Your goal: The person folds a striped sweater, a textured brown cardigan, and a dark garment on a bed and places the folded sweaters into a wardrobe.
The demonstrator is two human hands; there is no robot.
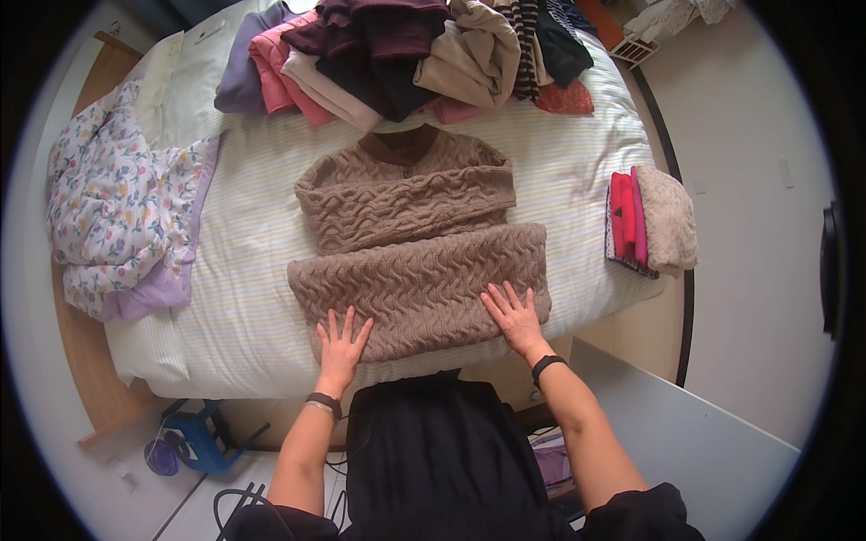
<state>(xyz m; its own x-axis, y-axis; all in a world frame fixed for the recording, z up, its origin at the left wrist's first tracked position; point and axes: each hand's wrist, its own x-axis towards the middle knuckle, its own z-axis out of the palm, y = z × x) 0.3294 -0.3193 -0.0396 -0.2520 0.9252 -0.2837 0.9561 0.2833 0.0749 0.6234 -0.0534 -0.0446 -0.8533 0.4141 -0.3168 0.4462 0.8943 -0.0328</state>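
A brown cable-knit cardigan [419, 284] lies on the bed before me, its collar pointing away. Its sleeves are laid across the chest, and the lower part is folded up into a wide band on my side. My left hand [342, 348] rests flat with spread fingers on the band's near left corner. On the right end of the same band lies my right hand [517, 321], also flat and fingers apart. Neither hand grips the knit. A dark band circles each wrist.
Piled clothes [406, 54] cover the far side of the bed [250, 223]. A floral quilt [122, 216] lies at left. Folded garments [629, 216] and a fluffy beige item [666, 220] stand at the right edge. A blue stool [199, 439] is on the floor, lower left.
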